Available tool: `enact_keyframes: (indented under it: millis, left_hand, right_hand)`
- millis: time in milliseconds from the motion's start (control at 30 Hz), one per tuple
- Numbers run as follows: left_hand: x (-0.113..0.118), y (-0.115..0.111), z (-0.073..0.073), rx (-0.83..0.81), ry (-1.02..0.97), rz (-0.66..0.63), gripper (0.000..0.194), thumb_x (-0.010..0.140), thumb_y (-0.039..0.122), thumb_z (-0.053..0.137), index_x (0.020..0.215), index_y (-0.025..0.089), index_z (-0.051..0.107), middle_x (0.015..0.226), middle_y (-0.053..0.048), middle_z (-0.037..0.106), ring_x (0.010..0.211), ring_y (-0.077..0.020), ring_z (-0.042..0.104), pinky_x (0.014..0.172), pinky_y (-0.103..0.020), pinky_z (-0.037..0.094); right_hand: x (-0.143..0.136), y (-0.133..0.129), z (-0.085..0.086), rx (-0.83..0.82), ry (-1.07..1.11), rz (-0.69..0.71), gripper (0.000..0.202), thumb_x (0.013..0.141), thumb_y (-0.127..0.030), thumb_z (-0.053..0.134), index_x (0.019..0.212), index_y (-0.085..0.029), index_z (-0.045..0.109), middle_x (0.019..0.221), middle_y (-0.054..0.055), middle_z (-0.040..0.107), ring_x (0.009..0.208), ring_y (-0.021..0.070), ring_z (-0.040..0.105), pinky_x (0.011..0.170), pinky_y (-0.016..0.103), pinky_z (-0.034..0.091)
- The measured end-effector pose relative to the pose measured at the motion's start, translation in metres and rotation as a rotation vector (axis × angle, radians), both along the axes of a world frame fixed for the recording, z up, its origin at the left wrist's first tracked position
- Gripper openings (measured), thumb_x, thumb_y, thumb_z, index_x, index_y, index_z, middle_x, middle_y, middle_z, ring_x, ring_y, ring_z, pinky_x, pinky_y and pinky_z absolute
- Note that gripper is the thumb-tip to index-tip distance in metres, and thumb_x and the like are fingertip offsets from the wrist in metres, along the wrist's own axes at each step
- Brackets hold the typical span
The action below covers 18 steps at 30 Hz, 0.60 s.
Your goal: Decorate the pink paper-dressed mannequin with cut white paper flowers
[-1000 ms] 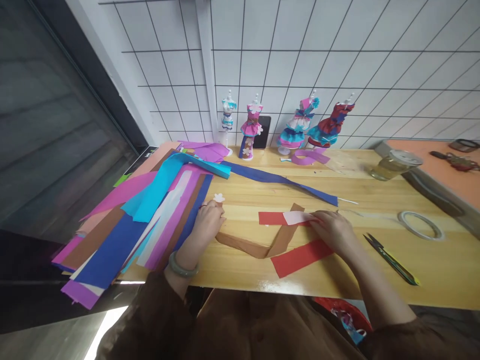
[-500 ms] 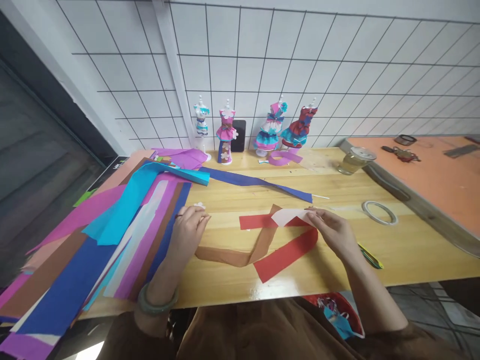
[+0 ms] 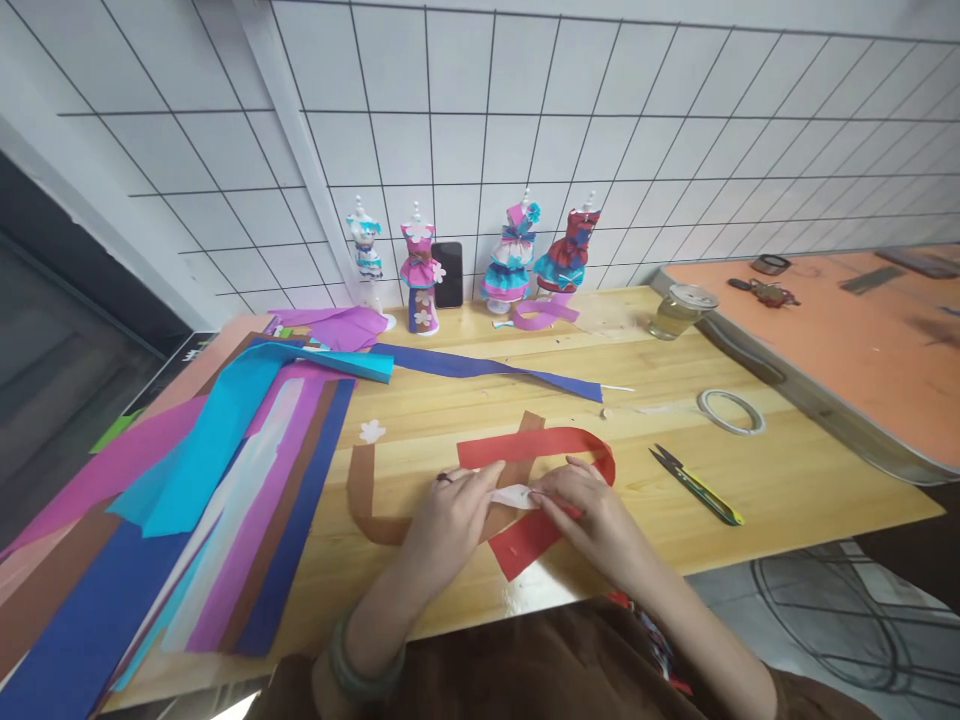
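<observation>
Between my two hands, over the middle of the table, is a small strip of white crepe paper (image 3: pixel 513 496). My left hand (image 3: pixel 457 505) pinches its left end, and my right hand (image 3: pixel 589 505) pinches the right end. Beneath them lies a curved red paper strip (image 3: pixel 525 545), partly covered by my right hand. It crosses a brown paper strip (image 3: pixel 362 490) that bends out to the left. A white paper flower (image 3: pixel 372 431) rests just above the brown strip's end. Yellow-handled thread snips (image 3: pixel 697 487) lie to the right of my right hand.
Coloured paper strips (image 3: pixel 225 540) spread over the left side. A long blue strip (image 3: pixel 487 368) crosses the table's middle. Several small dressed mannequins (image 3: pixel 510 265) and a phone (image 3: pixel 448 275) stand along the tiled wall. A glass jar (image 3: pixel 681 312) and a tape roll (image 3: pixel 731 412) are at right.
My left hand has moved right and now grips the white paper too. My right hand has brought that paper down and left. The view has shifted, showing the snips fully.
</observation>
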<state>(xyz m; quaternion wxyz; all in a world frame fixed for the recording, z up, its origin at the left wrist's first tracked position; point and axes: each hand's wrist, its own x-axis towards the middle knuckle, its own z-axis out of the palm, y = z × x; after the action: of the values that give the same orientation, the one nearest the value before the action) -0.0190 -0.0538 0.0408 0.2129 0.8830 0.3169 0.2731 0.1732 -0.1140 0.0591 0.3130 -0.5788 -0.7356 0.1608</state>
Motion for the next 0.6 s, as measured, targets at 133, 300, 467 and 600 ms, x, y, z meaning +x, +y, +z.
enact_keyframes:
  millis: [133, 300, 467, 600]
  left_hand:
    - [-0.016, 0.008, 0.002, -0.188, -0.009, 0.097, 0.034, 0.085, 0.018, 0.042, 0.118, 0.019, 0.051, 0.094, -0.004, 0.066, 0.086, -0.0157, 0.06, 0.078, -0.029, 0.048]
    - [-0.033, 0.013, 0.005, -0.43, -0.053, 0.297, 0.035, 0.081, 0.023, 0.046, 0.116, 0.02, 0.053, 0.08, 0.001, 0.066, 0.074, -0.0124, 0.061, 0.068, -0.023, 0.048]
    - [-0.038, 0.015, 0.004, -0.485, -0.09, 0.379, 0.038, 0.08, 0.025, 0.046, 0.117, 0.02, 0.052, 0.078, 0.002, 0.065, 0.072, -0.0119, 0.059, 0.07, -0.023, 0.046]
    - [-0.032, 0.014, 0.004, -0.383, -0.102, 0.346, 0.038, 0.08, 0.022, 0.046, 0.118, 0.021, 0.051, 0.083, 0.001, 0.066, 0.078, -0.0129, 0.059, 0.073, -0.024, 0.045]
  right_hand:
    - [0.05, 0.009, -0.002, -0.164, 0.164, -0.183, 0.024, 0.083, -0.037, 0.05, 0.09, -0.02, 0.066, 0.092, 0.006, 0.069, 0.085, 0.0209, 0.063, 0.075, 0.034, 0.049]
    - [0.124, 0.03, -0.026, -0.064, 0.013, -0.583, 0.028, 0.078, -0.04, 0.051, 0.085, -0.018, 0.067, 0.089, 0.007, 0.07, 0.085, 0.0248, 0.063, 0.075, 0.037, 0.048]
    - [0.121, 0.041, -0.032, -0.05, -0.069, -0.542, 0.023, 0.078, -0.036, 0.052, 0.087, -0.019, 0.065, 0.086, 0.008, 0.069, 0.076, 0.0227, 0.063, 0.068, 0.036, 0.049]
    - [0.06, 0.041, -0.009, 0.169, 0.003, -0.149, 0.02, 0.082, -0.034, 0.053, 0.095, -0.022, 0.061, 0.096, 0.008, 0.065, 0.093, 0.0227, 0.058, 0.081, 0.039, 0.046]
